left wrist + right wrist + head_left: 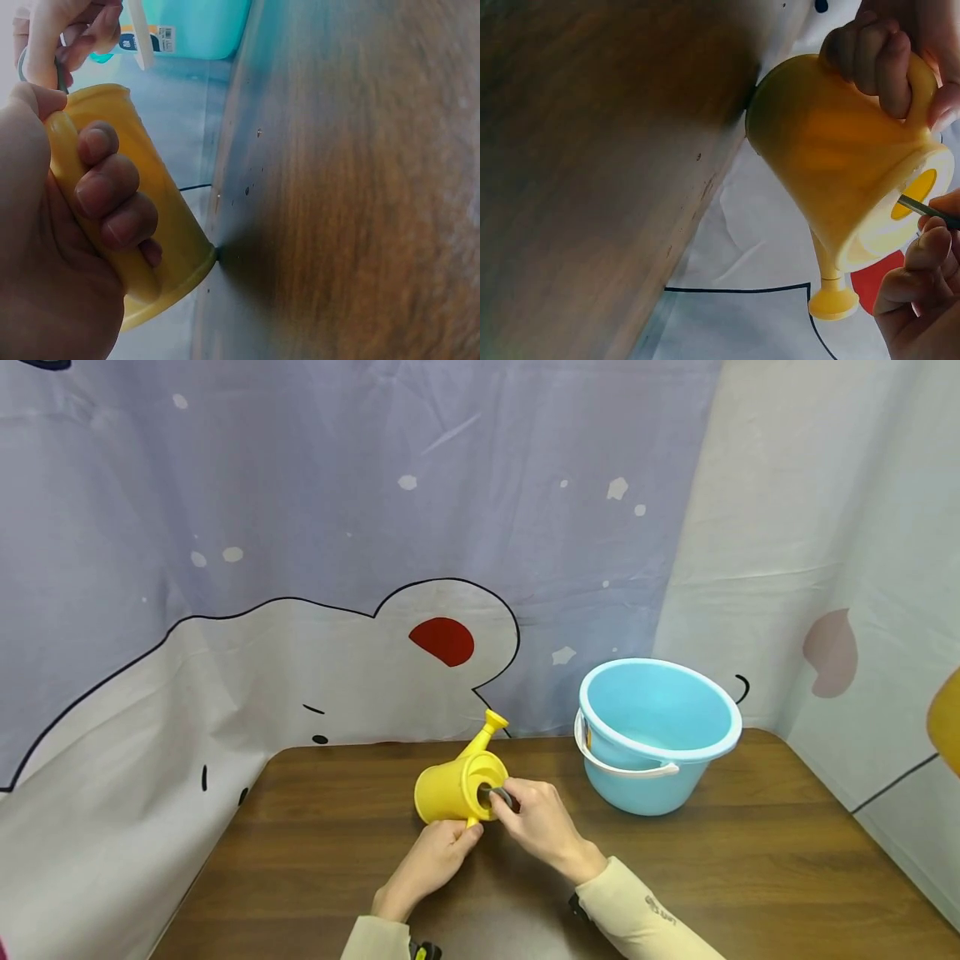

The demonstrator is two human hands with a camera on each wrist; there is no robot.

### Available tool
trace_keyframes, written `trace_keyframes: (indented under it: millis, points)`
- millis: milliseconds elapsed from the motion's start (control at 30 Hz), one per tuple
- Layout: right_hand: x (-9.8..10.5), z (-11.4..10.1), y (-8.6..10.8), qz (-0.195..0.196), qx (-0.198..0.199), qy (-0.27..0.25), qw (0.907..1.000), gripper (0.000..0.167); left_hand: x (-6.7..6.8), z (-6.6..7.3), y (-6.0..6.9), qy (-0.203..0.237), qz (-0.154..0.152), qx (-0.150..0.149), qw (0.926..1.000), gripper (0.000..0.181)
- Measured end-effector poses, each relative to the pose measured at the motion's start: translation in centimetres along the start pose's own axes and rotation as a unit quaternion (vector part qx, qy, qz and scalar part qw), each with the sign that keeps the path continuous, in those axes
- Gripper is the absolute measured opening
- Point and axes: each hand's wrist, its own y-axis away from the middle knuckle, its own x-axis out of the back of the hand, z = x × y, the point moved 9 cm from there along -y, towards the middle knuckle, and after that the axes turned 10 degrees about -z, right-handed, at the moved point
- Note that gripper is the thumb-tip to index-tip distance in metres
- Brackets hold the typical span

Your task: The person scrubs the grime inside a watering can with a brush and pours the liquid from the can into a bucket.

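A yellow watering can (pixel 441 791) is tilted over the table, its spout up and its mouth toward my right hand. My left hand (pixel 438 860) grips the can's handle (pixel 924 94), fingers wrapped around it. With thumb and fingers, my right hand (pixel 543 827) pinches a thin, dark grey-green tool (pixel 928 211) at the can's round opening. One end of that tool reaches into the opening; a dark curved loop shows by the fingers in the head view. Its exact kind is unclear, and its tip is hidden inside the can.
A light blue bucket (pixel 648 789) with a white handle (pixel 626 771) stands at the back right of the brown wooden table (pixel 322 860). Behind the table hangs a printed cloth (pixel 337 485), which also runs along both sides.
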Motion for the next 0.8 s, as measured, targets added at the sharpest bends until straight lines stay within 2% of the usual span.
trace_keyframes:
  millis: [567,800]
  points:
    - [2.0,-1.4,-0.3,0.049,0.044,-0.017,0.9977,0.029,0.1,0.1,0.1,0.007,-0.006,0.0,1.0,0.048]
    - [1.9,-1.5,-0.3,0.044,0.045,-0.018,0.9979,0.027,0.1,0.1,0.0,0.006,-0.005,-0.002,1.0,0.048]
